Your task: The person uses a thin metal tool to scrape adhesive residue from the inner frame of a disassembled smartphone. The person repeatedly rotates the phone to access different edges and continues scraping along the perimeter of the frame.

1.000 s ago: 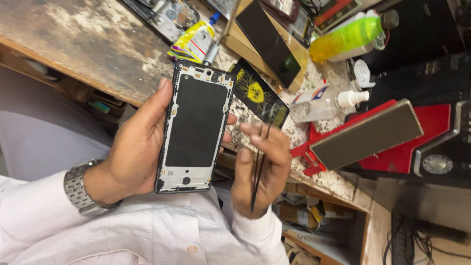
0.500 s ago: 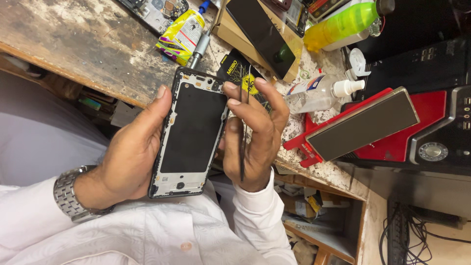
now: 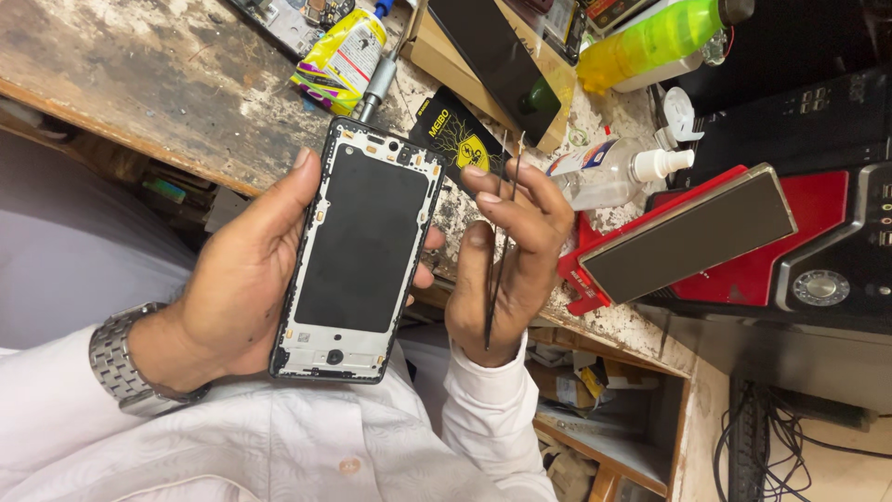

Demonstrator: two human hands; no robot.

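Note:
My left hand point(image 3: 237, 274) grips an opened phone frame point(image 3: 358, 251), black panel and white inner frame facing up, held over my lap at the bench edge. A metal watch point(image 3: 125, 363) sits on that wrist. My right hand point(image 3: 506, 265) is just right of the phone, fingers curled around thin black tweezers point(image 3: 500, 246) that point up toward the bench. The fingertips are close to the phone's right edge but apart from it.
The worn workbench point(image 3: 139, 65) carries a yellow packet point(image 3: 339, 51), a black card with yellow print point(image 3: 451, 130), a dark phone screen point(image 3: 492, 60), a small clear bottle point(image 3: 613, 172), a green bottle point(image 3: 655, 37), and a red machine point(image 3: 818, 251) with a grey slab point(image 3: 688, 232). Cables point(image 3: 780, 437) lie below.
My right hand has drawn away from the phone's right edge and turned, the tweezers now angled upward. The left hand keeps the phone in much the same place.

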